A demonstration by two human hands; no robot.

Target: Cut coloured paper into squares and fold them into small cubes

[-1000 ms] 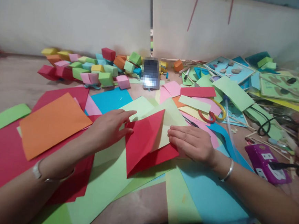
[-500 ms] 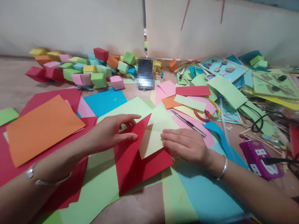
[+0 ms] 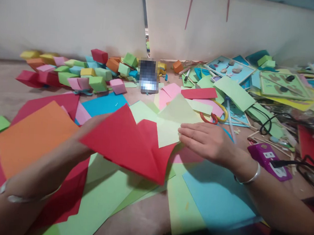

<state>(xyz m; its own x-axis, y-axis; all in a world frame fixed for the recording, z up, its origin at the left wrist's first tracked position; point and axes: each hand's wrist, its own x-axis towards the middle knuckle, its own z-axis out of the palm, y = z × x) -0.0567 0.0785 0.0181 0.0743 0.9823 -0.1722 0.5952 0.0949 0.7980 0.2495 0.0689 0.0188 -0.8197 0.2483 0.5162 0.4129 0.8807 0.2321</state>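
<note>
A folded sheet of red paper [image 3: 122, 143] is raised off the table in the middle, its left part blurred by motion. My left hand [image 3: 95, 125] is behind that raised part; the paper covers its fingers, and it appears to hold the sheet there. A pale green sheet of paper [image 3: 169, 131] lies against the red one, its upper corner pointing away from me. On its right edge my right hand [image 3: 204, 141] is closed, fingers together and thumb out of sight.
Orange paper [image 3: 36, 133] lies over red sheets at left. Folded paper cubes [image 3: 97, 84] stand behind, beside a blurred-out phone [image 3: 148, 75]. To the right are light blue paper [image 3: 219, 191], scissors [image 3: 212, 117] and a purple power strip [image 3: 269, 160] with a plugged-in cable.
The red paper has been lifted and turned up to the left, now covering my left hand's fingers. The pale green sheet has risen with it. My right hand has shifted slightly right; the view has moved.
</note>
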